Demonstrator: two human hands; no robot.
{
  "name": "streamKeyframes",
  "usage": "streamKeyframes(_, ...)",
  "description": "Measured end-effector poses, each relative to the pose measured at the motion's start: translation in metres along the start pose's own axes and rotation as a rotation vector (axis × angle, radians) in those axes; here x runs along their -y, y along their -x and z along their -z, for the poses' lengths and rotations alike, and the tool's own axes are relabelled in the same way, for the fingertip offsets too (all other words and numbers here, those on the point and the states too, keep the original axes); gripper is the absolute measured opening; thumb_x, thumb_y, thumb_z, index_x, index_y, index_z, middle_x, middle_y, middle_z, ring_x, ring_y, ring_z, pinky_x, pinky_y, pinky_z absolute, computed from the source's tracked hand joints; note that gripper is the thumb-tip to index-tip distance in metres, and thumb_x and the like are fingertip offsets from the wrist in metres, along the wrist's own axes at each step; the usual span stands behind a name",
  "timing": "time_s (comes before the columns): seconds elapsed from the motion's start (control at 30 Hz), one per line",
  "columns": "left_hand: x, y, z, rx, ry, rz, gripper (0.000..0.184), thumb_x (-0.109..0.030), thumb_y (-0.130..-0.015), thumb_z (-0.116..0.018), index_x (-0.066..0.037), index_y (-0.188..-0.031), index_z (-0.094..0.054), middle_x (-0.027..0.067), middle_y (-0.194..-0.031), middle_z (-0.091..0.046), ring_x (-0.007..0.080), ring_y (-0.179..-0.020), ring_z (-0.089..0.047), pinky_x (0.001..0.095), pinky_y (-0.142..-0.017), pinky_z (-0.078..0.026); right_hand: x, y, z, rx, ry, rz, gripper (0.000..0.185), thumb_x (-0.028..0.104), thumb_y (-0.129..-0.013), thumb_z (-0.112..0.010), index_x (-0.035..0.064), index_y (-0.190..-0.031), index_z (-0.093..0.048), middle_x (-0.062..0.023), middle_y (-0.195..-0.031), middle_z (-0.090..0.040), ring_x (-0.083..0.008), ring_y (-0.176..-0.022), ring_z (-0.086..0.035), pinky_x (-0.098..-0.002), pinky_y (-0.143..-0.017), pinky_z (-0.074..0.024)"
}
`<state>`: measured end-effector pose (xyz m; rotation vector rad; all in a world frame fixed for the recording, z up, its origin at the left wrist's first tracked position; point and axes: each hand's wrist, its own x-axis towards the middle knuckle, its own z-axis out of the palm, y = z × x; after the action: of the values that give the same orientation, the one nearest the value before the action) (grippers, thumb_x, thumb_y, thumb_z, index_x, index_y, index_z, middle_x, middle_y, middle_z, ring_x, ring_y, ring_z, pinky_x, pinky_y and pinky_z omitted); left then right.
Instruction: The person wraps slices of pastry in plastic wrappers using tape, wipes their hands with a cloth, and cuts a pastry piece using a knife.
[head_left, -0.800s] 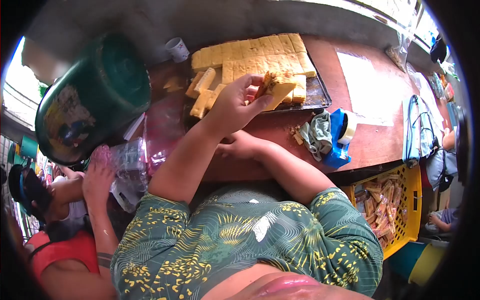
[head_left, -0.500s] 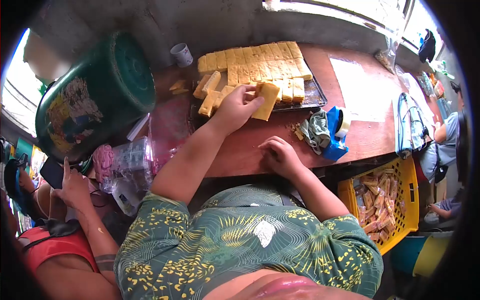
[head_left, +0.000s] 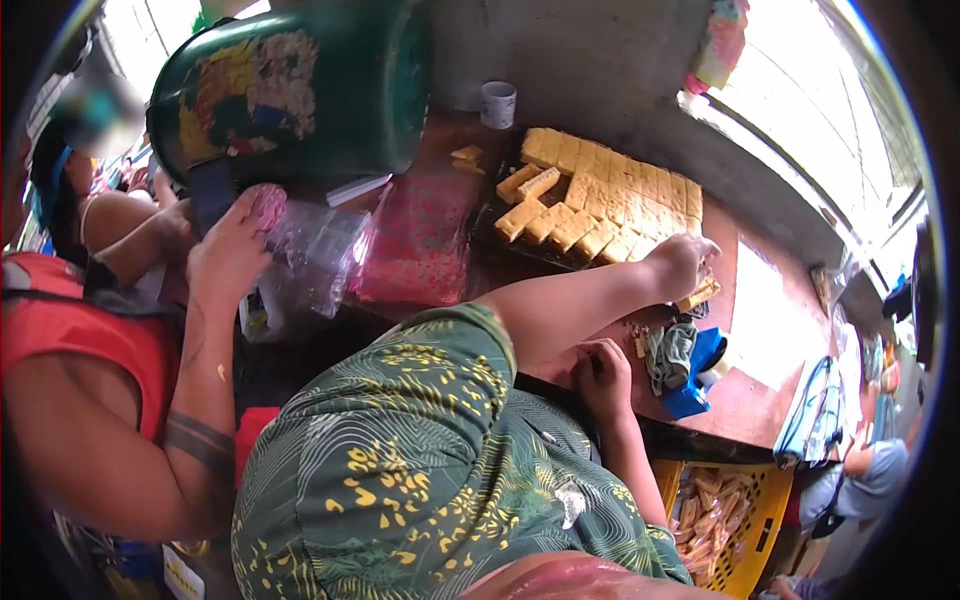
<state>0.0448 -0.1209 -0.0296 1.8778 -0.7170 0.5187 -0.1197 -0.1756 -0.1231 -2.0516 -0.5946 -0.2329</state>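
My left hand (head_left: 678,264) reaches across to the near right corner of a dark tray (head_left: 488,228). Its fingers are curled over the end of the row, and the hand itself hides what lies between them. Yellow cake slices (head_left: 701,291) show just below it. The rest of the cut cake (head_left: 620,185) covers the tray in rows, with several separate pieces (head_left: 548,223) along the near side. Close to the table's front edge, my right hand (head_left: 603,380) rests with fingers loosely curled in and nothing visible in them.
Beside my right hand are a crumpled cloth (head_left: 670,358) and a blue tape dispenser (head_left: 706,375). A yellow crate (head_left: 762,530) holds wrapped pieces. Left are plastic bags (head_left: 320,250), a green bin (head_left: 300,90) and a person's hand (head_left: 225,250) with a phone (head_left: 212,195). A cup (head_left: 498,105) stands behind.
My left hand, which held a cake slice upright over the tray's near edge, has moved right to the tray corner. My right hand stays by the table edge. The view has turned left.
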Motion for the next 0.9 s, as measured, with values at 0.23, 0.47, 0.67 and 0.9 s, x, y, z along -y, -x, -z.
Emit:
streamKeyframes(0.23, -0.008, 0.106, 0.101, 0.021, 0.157, 0.133, 0.016, -0.020, -0.097, -0.074, -0.005, -0.099, -0.074, 0.0109, -0.090, -0.076, 0.0187, -0.084, -0.073, 0.0336, -0.078, -0.057, -0.003, -0.002, -0.003, 0.001, -0.008, 0.005, 0.014, -0.002, -0.087, -0.062, 0.0023, -0.096, -0.073, -0.0135, -0.090, -0.070, -0.0277, -0.080, -0.071, -0.0359, -0.071, -0.0565)
streamKeyframes(0.47, -0.008, 0.201, 0.172, 0.030, 0.026, 0.339, 0.018, -0.021, -0.101, -0.070, -0.005, -0.095, -0.067, 0.0071, -0.081, -0.068, 0.0153, -0.079, -0.068, 0.0330, -0.074, -0.055, 0.002, -0.003, -0.001, 0.005, 0.061, 0.007, 0.010, 0.002, -0.091, -0.067, 0.0021, -0.098, -0.073, -0.0125, -0.093, -0.071, -0.0250, -0.082, -0.069, -0.0339, -0.074, -0.0542)
streamKeyframes(0.67, -0.012, 0.238, 0.203, -0.165, -0.145, 0.138, 0.009, -0.010, -0.101, -0.067, -0.007, -0.109, -0.066, 0.0084, -0.090, -0.068, 0.0223, -0.086, -0.069, 0.0352, -0.081, -0.055, 0.000, -0.001, -0.001, 0.002, 0.070, -0.007, 0.011, 0.001, -0.090, -0.067, 0.0016, -0.099, -0.073, -0.0122, -0.093, -0.070, -0.0252, -0.085, -0.068, -0.0340, -0.077, -0.0535)
streamKeyframes(0.9, -0.025, 0.253, 0.237, 0.180, -0.054, 0.330, 0.008, -0.012, -0.100, -0.070, -0.005, -0.104, -0.068, 0.0095, -0.088, -0.067, 0.0244, -0.085, -0.068, 0.0371, -0.080, -0.053, -0.001, 0.000, -0.002, -0.006, 0.088, 0.027, 0.013, 0.000, -0.088, -0.066, 0.0017, -0.100, -0.072, -0.0116, -0.094, -0.070, -0.0245, -0.086, -0.069, -0.0339, -0.079, -0.0538)
